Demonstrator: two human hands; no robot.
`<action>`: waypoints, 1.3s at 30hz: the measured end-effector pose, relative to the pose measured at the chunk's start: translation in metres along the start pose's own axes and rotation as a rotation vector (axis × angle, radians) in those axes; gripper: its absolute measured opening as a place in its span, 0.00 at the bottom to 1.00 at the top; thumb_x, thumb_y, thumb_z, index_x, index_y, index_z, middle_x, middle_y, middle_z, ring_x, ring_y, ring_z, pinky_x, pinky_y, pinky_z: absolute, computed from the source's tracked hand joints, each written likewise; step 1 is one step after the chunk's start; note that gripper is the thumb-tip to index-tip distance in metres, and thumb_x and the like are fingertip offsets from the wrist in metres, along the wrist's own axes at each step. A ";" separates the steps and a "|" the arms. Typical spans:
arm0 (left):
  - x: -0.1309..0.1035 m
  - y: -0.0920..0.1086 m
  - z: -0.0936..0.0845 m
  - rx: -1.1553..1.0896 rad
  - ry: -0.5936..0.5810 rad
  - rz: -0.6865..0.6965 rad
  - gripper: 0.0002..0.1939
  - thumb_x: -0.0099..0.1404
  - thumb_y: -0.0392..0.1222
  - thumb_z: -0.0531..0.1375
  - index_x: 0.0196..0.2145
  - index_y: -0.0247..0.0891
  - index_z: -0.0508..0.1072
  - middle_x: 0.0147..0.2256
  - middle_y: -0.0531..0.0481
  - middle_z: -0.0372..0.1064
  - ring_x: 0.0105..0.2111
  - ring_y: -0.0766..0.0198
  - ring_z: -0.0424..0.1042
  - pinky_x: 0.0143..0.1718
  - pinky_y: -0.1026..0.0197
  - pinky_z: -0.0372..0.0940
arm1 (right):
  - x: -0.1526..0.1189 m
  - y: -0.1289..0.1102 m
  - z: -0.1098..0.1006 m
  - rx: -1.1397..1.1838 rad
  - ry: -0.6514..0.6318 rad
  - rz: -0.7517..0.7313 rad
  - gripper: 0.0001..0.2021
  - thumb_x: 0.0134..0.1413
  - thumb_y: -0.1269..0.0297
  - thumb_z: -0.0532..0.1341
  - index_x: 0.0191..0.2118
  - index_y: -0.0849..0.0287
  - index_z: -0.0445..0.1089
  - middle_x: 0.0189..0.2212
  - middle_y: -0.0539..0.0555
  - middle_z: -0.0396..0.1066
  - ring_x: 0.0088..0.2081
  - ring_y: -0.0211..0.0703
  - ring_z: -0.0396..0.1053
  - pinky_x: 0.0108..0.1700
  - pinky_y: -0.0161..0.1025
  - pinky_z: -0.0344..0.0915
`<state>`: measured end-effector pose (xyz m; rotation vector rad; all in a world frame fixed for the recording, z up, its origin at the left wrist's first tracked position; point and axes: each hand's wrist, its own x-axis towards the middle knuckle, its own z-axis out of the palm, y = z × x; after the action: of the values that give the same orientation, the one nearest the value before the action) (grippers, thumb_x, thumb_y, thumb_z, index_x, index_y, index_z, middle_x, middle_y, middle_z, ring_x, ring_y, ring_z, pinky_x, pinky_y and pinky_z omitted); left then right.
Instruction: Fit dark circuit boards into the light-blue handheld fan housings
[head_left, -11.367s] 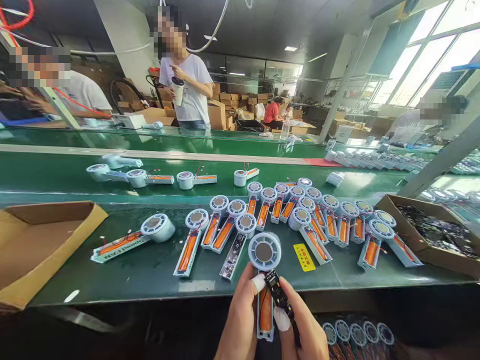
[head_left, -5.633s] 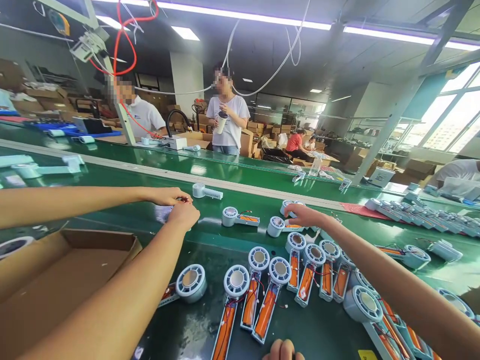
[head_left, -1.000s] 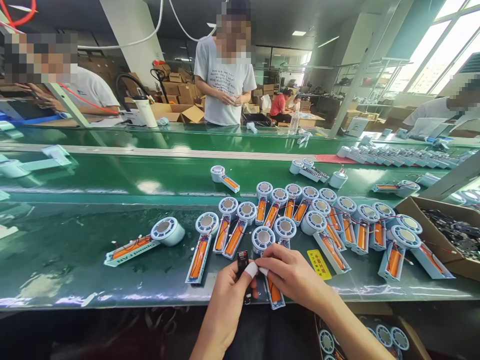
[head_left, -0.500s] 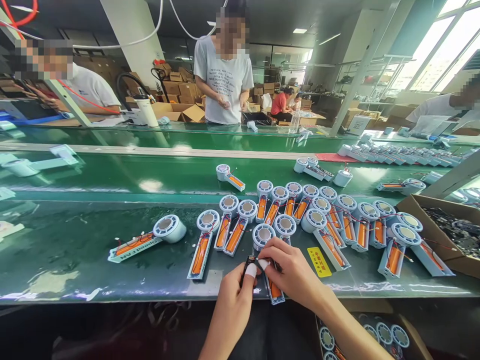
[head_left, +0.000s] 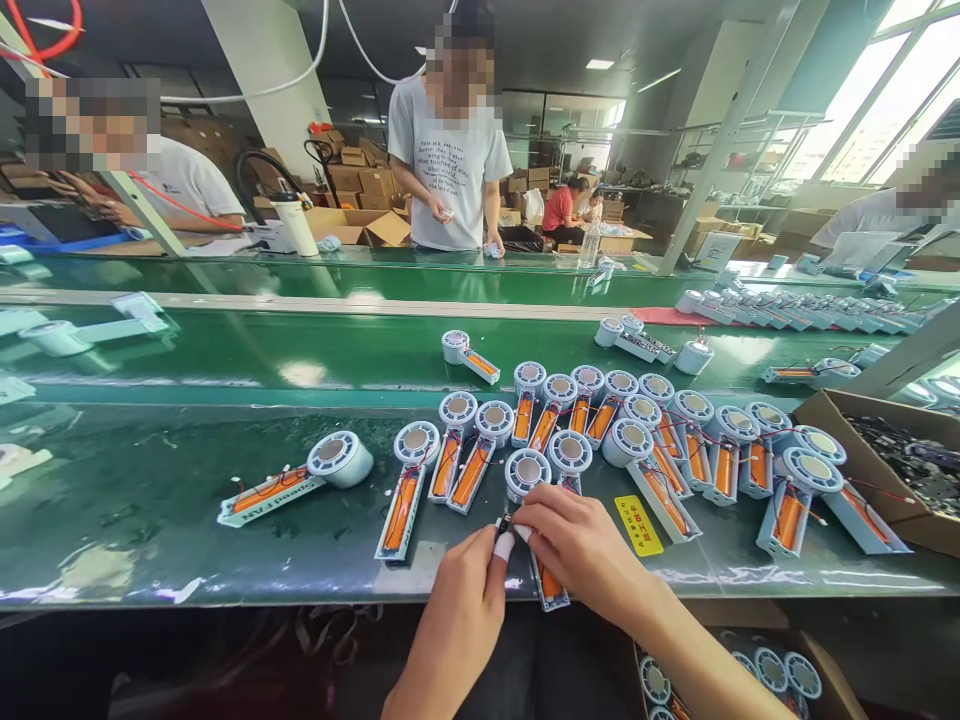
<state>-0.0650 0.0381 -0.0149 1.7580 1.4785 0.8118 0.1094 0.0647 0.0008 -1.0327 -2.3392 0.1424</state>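
My left hand is closed in a pinch on a small black circuit board, its thumb tip covered in white. Close against it, my right hand has its fingers pinched together at the board's edge; what they grip is too small and hidden to make out. Under both hands lies a pale blue handheld fan, its round head showing and its handle partly covered. Left of the hands, another fan lies with its handle open, showing an orange battery and thin red wires.
Many similar open fans crowd the bench to the right. A yellow label lies beside them. At the right stands a cardboard box of small dark parts. Beyond runs a green conveyor carrying fans. A co-worker stands across it.
My hands have drawn closer together over the board, and my right fingers now cover more of it. Fans on the conveyor have shifted slightly right. The co-worker opposite has lowered one hand.
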 end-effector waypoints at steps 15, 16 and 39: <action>0.010 0.001 -0.026 0.039 -0.232 0.190 0.14 0.72 0.40 0.48 0.33 0.43 0.70 0.33 0.49 0.71 0.33 0.57 0.71 0.34 0.62 0.60 | -0.004 0.011 0.000 0.345 -0.032 0.088 0.10 0.67 0.69 0.57 0.45 0.57 0.76 0.38 0.54 0.76 0.38 0.43 0.72 0.42 0.37 0.67; 0.010 0.001 -0.026 0.033 -0.237 0.191 0.14 0.73 0.41 0.48 0.33 0.42 0.70 0.34 0.49 0.71 0.34 0.57 0.71 0.35 0.62 0.61 | -0.004 0.010 0.002 0.343 -0.019 0.090 0.10 0.67 0.69 0.57 0.45 0.57 0.76 0.37 0.54 0.76 0.38 0.43 0.72 0.42 0.38 0.67; -0.010 -0.014 -0.015 0.275 0.007 0.210 0.29 0.68 0.32 0.43 0.60 0.47 0.71 0.38 0.46 0.76 0.33 0.61 0.78 0.35 0.63 0.72 | -0.010 -0.005 -0.037 0.015 -0.267 0.418 0.10 0.65 0.72 0.55 0.41 0.58 0.74 0.35 0.55 0.73 0.37 0.48 0.72 0.37 0.42 0.65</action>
<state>-0.0866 0.0311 -0.0187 2.1450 1.4837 0.7453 0.1312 0.0496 0.0283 -1.5670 -2.3105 0.4831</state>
